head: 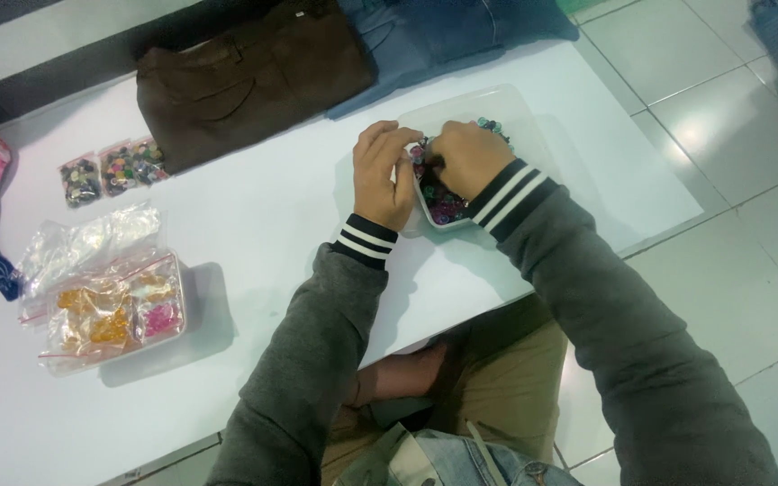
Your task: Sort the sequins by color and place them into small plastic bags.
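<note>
My right hand (468, 157) is curled over the clear tray (533, 117), fingers pinched down into the beads (443, 202); whether they have one caught I cannot tell. My left hand (382, 175) is half closed beside it, fingertips meeting the right's at the tray's near wall. The tray sits toward the far right corner of the white bench (272, 234). The beads look small, hard, light and slick, so I judge they want a fingertip pinch and would roll away if spilled. Along the far edge lie folded brown cloth (245, 81) and blue jeans (443, 31). At the left end are a bagged box (114, 310) of amber and pink pieces and small bead packets (110, 171). The floor (731, 135) is glossy pale tile.
</note>
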